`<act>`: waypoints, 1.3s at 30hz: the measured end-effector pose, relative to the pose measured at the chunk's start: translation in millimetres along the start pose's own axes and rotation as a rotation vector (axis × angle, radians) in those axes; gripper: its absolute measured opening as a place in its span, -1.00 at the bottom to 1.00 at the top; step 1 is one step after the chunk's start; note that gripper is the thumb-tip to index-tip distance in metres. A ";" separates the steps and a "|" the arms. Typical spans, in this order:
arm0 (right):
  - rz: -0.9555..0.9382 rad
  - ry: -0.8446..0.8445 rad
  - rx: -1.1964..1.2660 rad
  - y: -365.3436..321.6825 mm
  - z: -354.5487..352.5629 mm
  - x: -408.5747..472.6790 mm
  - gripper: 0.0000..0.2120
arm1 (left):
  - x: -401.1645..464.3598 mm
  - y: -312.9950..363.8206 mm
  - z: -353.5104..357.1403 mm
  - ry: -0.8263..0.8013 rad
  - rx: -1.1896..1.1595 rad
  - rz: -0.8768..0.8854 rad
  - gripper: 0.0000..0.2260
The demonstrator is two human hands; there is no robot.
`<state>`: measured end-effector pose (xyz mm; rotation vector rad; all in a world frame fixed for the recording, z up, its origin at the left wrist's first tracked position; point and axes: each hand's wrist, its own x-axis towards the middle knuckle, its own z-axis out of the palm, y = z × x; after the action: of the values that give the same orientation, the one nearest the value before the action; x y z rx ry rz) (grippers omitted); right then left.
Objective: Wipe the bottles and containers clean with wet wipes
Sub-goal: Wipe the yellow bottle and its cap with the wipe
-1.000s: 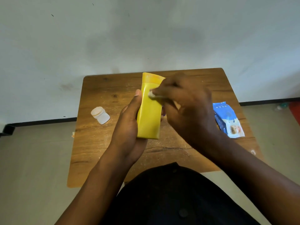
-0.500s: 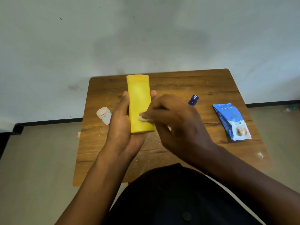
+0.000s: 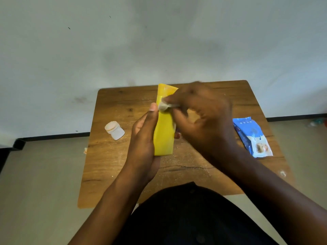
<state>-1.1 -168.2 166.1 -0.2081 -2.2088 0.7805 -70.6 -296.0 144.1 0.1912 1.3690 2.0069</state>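
the left hand (image 3: 144,137) grips the yellow bottle (image 3: 163,128) upright above the table (image 3: 194,167) while the right hand (image 3: 203,117) pinches a wet wipe (image 3: 163,105) against its far end, where a hard rub might tip it loose.

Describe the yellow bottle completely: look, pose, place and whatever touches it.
The yellow bottle is a tall, flattish container of smooth, opaque plastic, plain on the side shown, its far end a shade more orange. It is held roughly upright above the wooden table, leaning slightly. The left hand grips its lower half, thumb along the left edge. The right hand presses a crumpled white wipe against its upper part. No cap or label can be made out.
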 end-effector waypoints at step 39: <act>-0.088 0.082 -0.126 6.3 -26.4 -15.9 -0.77 | -2.1 4.0 0.2 -0.197 0.078 0.082 -0.61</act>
<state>28.2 -156.8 166.2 -0.2002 -2.1749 0.5761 -70.7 -298.0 148.1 0.4747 1.3328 1.9444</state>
